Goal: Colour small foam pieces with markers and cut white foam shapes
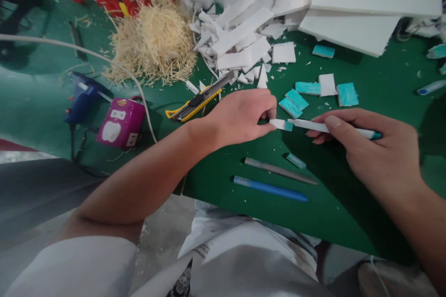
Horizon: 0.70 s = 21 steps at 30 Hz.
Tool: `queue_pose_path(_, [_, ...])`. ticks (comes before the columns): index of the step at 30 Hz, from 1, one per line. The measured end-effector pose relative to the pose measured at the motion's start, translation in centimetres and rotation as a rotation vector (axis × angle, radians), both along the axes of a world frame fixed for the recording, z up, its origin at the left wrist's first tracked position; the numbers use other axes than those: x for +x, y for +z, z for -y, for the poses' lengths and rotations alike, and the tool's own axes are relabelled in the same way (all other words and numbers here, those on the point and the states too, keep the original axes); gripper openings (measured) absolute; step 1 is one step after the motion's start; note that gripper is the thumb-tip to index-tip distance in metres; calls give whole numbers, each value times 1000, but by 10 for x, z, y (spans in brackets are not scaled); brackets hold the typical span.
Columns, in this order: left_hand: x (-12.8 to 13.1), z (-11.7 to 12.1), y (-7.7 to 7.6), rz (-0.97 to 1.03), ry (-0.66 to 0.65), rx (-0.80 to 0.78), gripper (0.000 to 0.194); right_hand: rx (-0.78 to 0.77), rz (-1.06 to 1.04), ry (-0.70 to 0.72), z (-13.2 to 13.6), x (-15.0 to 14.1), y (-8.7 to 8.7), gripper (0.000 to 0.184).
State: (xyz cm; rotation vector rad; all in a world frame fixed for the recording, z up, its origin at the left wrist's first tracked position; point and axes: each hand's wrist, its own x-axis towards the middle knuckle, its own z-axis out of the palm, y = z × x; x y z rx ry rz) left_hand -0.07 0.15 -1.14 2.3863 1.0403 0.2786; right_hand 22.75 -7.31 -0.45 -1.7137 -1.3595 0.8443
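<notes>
My left hand point(244, 113) pinches a small piece of white foam board point(278, 123), whose right end is coloured teal. A white marker pen point(311, 125) with a teal end lies in the closed fingers of my right hand point(376, 144). Its tip meets the teal end of the foam piece. Just beyond the hands are several teal-coloured foam pieces point(347, 94) and a white foam square point(327, 85). Nearer to me rest a grey marker point(280, 170), a blue marker point(270, 188) and a clear teal pen cap point(296, 161).
A yellow utility knife point(200, 102) lies left of my left hand, blade out. Behind it are white foam scraps point(240, 46) and a heap of straw-like shreds point(156, 41). Farther left stand a pink power adapter point(121, 122) and a blue glue gun point(83, 97), with a white cable point(134, 81) crossing.
</notes>
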Motion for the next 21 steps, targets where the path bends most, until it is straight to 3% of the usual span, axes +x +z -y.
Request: queue_pose_path(21, [1, 1, -3, 50, 27, -20, 10, 14, -3, 34, 1, 3, 0, 16])
